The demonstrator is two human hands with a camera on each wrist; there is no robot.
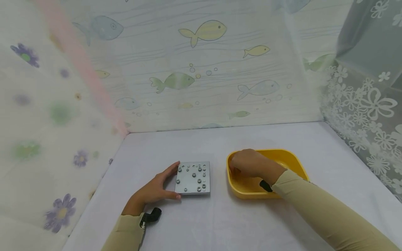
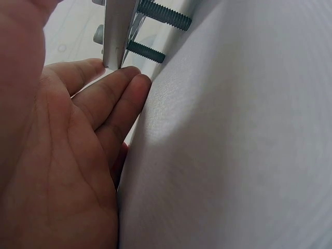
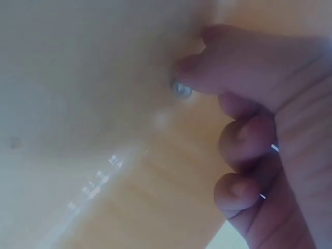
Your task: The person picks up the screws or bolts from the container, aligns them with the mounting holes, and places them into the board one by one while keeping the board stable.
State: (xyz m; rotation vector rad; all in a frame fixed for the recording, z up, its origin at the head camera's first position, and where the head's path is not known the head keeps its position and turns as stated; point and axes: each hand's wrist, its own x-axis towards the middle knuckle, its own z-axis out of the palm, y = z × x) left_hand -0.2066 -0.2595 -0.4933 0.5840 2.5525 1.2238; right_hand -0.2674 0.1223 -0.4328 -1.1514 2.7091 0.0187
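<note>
In the head view a square silver metal plate (image 1: 192, 179) with several screws (image 1: 194, 175) through it is in front of my left hand (image 1: 154, 190). Thumb and fingers hold it at opposite edges by its left side. Threaded screw ends (image 2: 165, 15) stick out under the plate in the left wrist view, close over the tabletop. My right hand (image 1: 249, 163) reaches into a yellow plastic bin (image 1: 237, 193). Between its thumb and finger is a small round silvery metal piece (image 3: 181, 89), mostly covered; I cannot tell its exact kind. The other fingers are curled.
A white cloth covers the table (image 1: 201, 223). Behind it hangs a curtain (image 1: 213, 97) printed with fish; a flowered sheet (image 1: 62, 157) is on the left and a lacy translucent one (image 1: 370, 115) on the right. The bin stands to the right of the plate.
</note>
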